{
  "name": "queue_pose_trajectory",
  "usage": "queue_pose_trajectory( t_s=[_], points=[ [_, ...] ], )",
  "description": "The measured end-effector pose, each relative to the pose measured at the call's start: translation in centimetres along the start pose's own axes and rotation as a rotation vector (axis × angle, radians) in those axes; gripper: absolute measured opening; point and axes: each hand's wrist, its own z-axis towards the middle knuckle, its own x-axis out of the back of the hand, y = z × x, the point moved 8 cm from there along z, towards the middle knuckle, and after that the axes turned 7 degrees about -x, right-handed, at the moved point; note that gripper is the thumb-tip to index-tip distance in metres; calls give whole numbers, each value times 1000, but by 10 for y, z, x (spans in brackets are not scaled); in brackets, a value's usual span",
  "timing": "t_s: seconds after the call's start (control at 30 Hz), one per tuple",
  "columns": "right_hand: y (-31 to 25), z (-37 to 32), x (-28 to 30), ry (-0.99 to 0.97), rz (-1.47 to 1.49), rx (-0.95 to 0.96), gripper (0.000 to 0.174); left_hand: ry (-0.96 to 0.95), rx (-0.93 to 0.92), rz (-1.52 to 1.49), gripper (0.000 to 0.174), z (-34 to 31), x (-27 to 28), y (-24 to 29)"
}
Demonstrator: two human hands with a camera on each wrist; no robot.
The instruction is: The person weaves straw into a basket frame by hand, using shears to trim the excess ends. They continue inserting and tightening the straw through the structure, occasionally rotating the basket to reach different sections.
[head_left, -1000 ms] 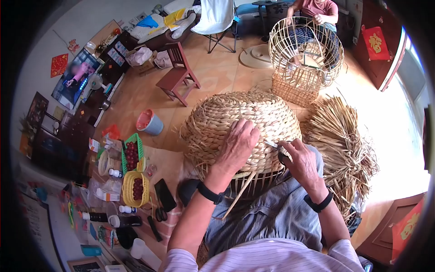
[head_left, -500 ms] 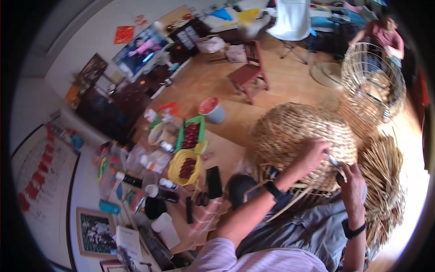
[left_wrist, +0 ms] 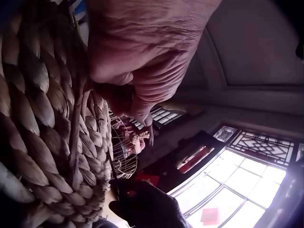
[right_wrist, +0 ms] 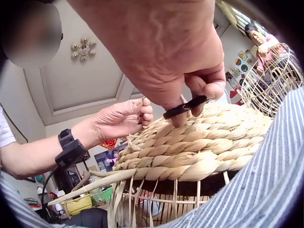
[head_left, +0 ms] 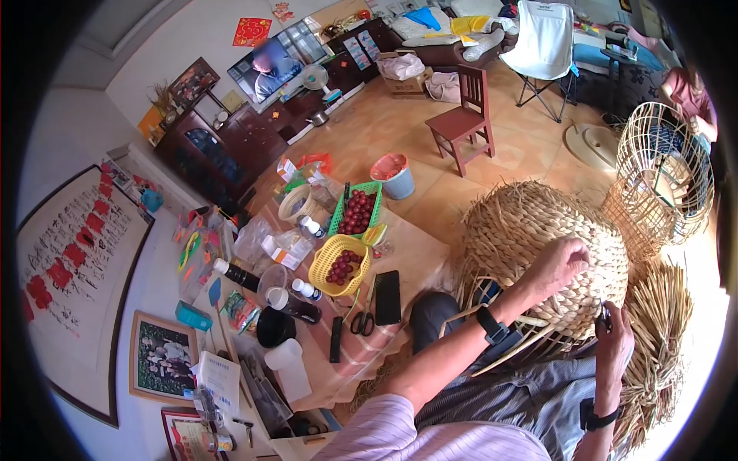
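Observation:
A woven basket [head_left: 550, 253] of thick braided straw rests upside down by the person's lap, its bare ribs [right_wrist: 173, 204] showing at the lower edge. Above its side the left hand [head_left: 560, 267] is raised with curled fingers; in the left wrist view its thumb and finger [left_wrist: 142, 111] pinch a thin scrap of straw [left_wrist: 151, 135]. The right hand [head_left: 615, 349] holds small scissors [head_left: 606, 316] at the basket's right side; their black handles [right_wrist: 185, 107] show between its fingers in the right wrist view. Loose strips [right_wrist: 90, 185] stick out from the lower edge.
Left of the basket, a table [head_left: 419, 265] bears fruit baskets [head_left: 338, 265], bottles, a phone [head_left: 388, 298] and other scissors [head_left: 363, 323]. A straw bundle [head_left: 661, 338] stands at the right. Beyond are a bucket [head_left: 393, 177], a red chair [head_left: 460, 123] and a person [head_left: 696, 104] with a rib frame [head_left: 665, 169].
The head view has turned left, shifting the scene rightward. My left hand has lifted off the woven side, and the right hand with the scissors is farther from it.

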Motion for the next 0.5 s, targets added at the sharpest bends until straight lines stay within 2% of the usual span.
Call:
queue_pose_trajectory(
  t_s=[0.07,0.2,0.27,0.3,0.4,0.5],
  points=[
    [13,-8,-2,22,54,15,45,137,-111,70,6,4,21,-1],
    [22,-21,-8,5,127,28,50,429,-146,314,4,15,107,29],
    [35,-24,-19,-42,167,-14,50,542,-239,526,21,24,147,28],
    [37,-24,-22,-36,194,-9,52,490,-216,548,44,27,153,24],
    [45,-25,-31,-71,265,-68,52,245,-198,878,57,17,133,21],
    [35,-25,-30,-117,296,-117,54,26,-244,632,52,-7,78,13]
  ],
)
